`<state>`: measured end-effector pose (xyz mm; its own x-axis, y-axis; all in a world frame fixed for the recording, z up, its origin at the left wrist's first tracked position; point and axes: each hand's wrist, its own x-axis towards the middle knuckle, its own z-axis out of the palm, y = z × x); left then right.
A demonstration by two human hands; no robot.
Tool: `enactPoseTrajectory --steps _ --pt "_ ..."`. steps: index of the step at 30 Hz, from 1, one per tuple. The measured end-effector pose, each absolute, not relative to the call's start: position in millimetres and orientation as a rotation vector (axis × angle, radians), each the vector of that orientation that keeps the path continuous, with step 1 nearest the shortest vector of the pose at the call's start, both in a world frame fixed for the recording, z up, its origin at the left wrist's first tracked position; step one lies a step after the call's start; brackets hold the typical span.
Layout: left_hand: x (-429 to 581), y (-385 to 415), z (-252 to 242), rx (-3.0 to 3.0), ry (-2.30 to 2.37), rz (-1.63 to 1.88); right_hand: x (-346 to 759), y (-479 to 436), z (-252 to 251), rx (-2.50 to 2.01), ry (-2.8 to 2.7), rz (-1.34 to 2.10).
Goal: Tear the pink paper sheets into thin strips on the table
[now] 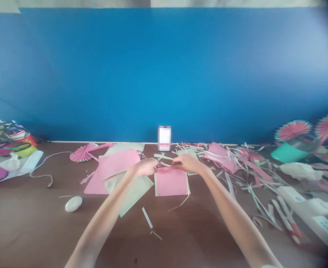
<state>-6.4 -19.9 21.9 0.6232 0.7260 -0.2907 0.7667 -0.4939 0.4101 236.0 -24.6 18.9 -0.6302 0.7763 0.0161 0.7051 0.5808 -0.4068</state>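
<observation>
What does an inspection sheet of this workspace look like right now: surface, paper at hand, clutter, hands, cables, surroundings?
Surface: brown tabletop, bare toward the front, scraps scattered on it.
Job's things: pink paper square lying between the forearms, pale margins showing at its sides.
Clutter: white paper strips tangled on the right; pink sheets and a pink paper fan on the left.
Grippers: left hand and right hand at the square's far edge; how firmly the fingers hold it cannot be told.
Cables: white cable loose on the left; white power strip at far right.
Surroundings: blue partition behind; no co-worker seen.
</observation>
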Motion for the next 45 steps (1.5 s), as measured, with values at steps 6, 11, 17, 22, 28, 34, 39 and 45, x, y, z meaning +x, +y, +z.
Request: enactPoseTrajectory --steps 6,11,17,22,28,34,39,45 --pt "19 -34 16 2.451 1.078 -0.017 228 -30 20 -1.187 -2.614 0.546" --pt "22 -33 5 2.452 1.07 0.241 229 -29 22 -1.193 -2.564 0.551" --pt "11 -28 5 2.497 1.204 0.207 238 -24 22 -1.251 -2.539 0.558" --pt "14 -32 6 2.617 1.329 0.157 239 -23 21 -1.228 -2.538 0.563" --pt "27 -44 -1 2.856 1.315 0.224 239 -22 18 -1.259 -2.519 0.534" --pt "42 -55 2 2.799 1.418 0.339 237 -25 21 -1.236 -2.452 0.523" --pt "41 -54 5 2.643 1.436 0.327 234 -29 25 -1.206 -2.401 0.555" --pt "34 -45 1 2.559 1.396 0.319 228 -33 33 -1.173 -2.33 0.652"
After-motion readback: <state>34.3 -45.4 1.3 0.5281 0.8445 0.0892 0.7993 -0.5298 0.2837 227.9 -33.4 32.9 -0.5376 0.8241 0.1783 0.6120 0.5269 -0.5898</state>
